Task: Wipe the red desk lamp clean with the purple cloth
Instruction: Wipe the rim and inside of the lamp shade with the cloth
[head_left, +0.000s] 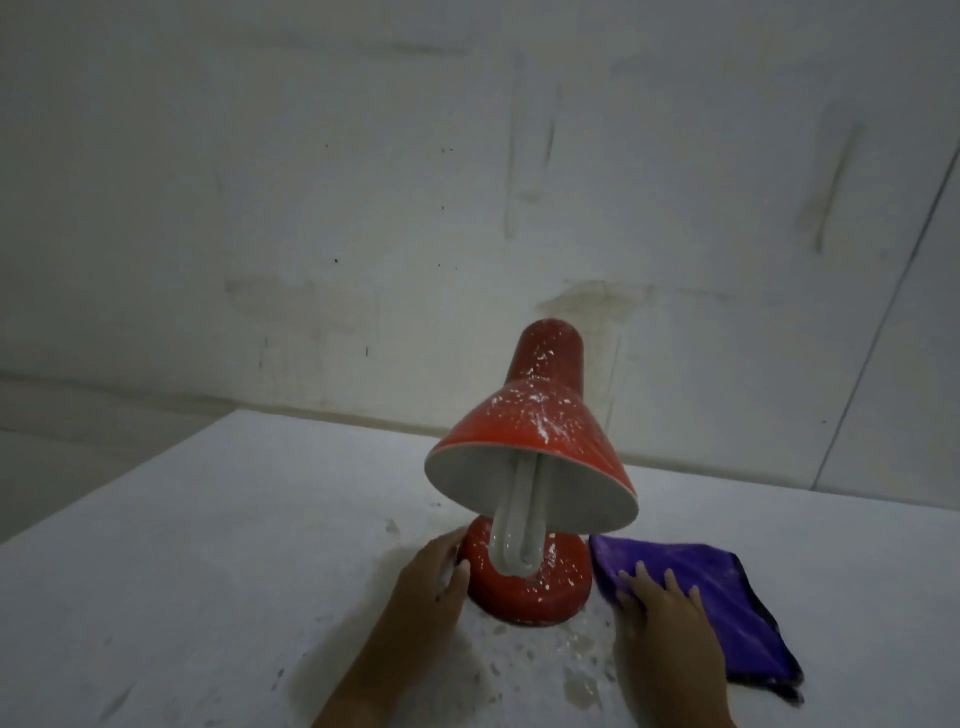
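Both hands at the lamp's foot

The left hand (436, 577) cups the round base of the red desk lamp (530, 457); right of that base, the right hand (660, 608) lies flat, fingers spread, on the purple cloth (737, 597) on the white counter (208, 545).

I am looking down on a pale grey worktop (218, 545) that is filling the lower part of my view. Wet patches and small droplets (576, 670) are sitting on its near surface, with a darker damp smear toward the middle. Behind it a whitish wall (363, 182) is rising, and it is showing scuffs, dark specks and a brownish stain (587, 301). Toward the right a thin dark seam (893, 291) is running diagonally down the wall.
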